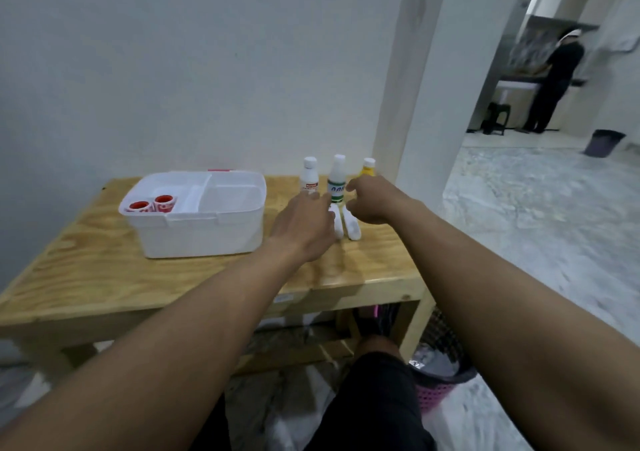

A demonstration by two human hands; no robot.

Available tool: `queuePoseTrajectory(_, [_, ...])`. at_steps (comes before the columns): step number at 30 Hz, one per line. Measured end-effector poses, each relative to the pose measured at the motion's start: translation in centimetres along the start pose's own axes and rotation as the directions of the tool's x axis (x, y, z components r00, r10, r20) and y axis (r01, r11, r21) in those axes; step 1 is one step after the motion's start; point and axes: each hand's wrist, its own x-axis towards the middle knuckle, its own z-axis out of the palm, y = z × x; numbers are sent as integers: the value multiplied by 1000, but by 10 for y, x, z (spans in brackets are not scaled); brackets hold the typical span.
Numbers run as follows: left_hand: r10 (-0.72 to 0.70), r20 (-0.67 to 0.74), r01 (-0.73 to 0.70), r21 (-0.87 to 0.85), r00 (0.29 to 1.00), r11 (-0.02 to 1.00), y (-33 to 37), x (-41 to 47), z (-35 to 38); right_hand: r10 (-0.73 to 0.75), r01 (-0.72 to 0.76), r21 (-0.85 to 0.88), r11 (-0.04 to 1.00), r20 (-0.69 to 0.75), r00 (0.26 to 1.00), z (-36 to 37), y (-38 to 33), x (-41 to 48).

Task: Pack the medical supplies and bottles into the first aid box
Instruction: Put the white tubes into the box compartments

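Note:
The white first aid box (204, 232) stands open on the left of the wooden table (104, 277), with two red-and-white tape rolls (152, 204) in its left compartment. Three bottles stand at the table's back right: a white one (309, 175), a green-labelled one (337, 180) and a yellow one (368, 168). Two white bandage rolls (348, 223) lie in front of them. My left hand (304, 225) hovers over the left roll, fingers apart. My right hand (374, 201) reaches beside the green-labelled bottle, fingers curled but empty.
A white wall runs behind the table and a pillar (426, 104) stands at its right. A pink basket (440, 381) sits under the table's right end. Another person (554, 79) stands far off in the back room, near a dark bin (604, 142).

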Motion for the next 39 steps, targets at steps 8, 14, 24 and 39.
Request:
queuePoseTrajectory(8, [-282, -57, 283, 8, 958, 959, -9, 2, 36, 31, -32, 44, 999, 30, 999, 28, 22, 12])
queuePoseTrajectory(14, [-391, -80, 388, -48, 917, 920, -18, 7, 44, 84, -90, 74, 993, 84, 993, 36, 32, 20])
queuePoseTrajectory(24, [-557, -95, 549, -100, 825, 830, -12, 25, 37, 184, -214, 186, 959, 166, 969, 28, 30, 19])
queuePoseTrajectory(39, [-520, -189, 490, -183, 833, 852, 1, 34, 21, 209, -230, 232, 945, 114, 971, 10, 37, 8])
